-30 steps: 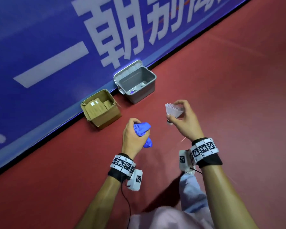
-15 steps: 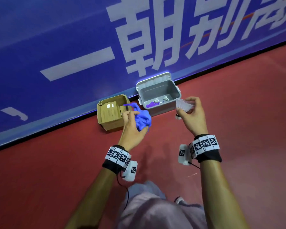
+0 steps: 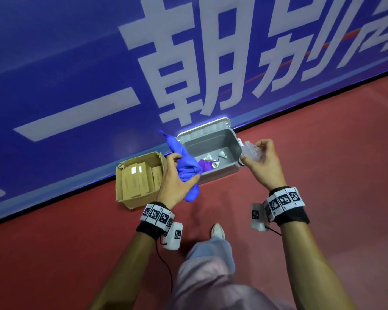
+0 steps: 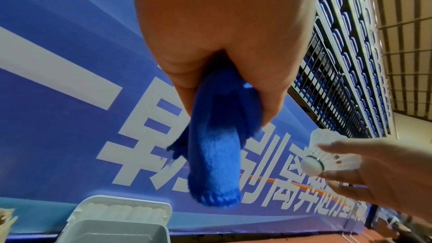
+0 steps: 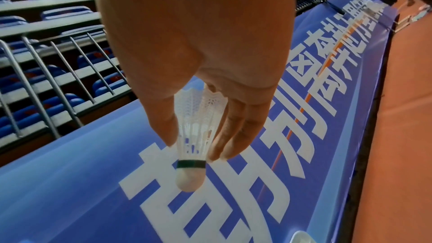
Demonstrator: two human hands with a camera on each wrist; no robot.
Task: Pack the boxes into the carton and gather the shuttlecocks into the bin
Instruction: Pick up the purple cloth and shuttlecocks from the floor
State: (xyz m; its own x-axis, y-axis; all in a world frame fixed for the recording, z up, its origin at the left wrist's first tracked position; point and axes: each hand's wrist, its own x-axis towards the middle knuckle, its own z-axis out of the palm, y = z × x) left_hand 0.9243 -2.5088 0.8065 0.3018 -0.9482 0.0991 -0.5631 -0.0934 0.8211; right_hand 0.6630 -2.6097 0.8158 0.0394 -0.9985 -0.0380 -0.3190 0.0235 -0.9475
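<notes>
An open grey bin (image 3: 234, 151) stands on the red floor against the blue banner; shuttlecocks (image 3: 223, 155) and a purple item (image 3: 203, 164) lie inside. Left of it sits a cardboard carton (image 3: 123, 193) holding flat brown boxes (image 3: 134, 182). My left hand (image 3: 177, 182) grips a crumpled blue cloth (image 3: 184, 162) at the bin's left edge, also seen as blue cloth (image 4: 215, 154) hanging from my fingers. My right hand (image 3: 259, 163) pinches a white shuttlecock (image 3: 252, 151) just right of the bin; in the right wrist view the shuttlecock (image 5: 194, 136) points cork down.
The blue banner wall (image 3: 99, 74) with white characters runs diagonally behind the containers. Red floor (image 3: 323, 153) stretches to the right and toward me. My leg and shoe (image 3: 217, 231) are below the hands. Railings and blue seats (image 5: 46, 62) rise behind the banner.
The containers have come closer in view. Both hands moved forward: the left with the blue cloth reached the bin's left edge, the right with the shuttlecock reached its right side.
</notes>
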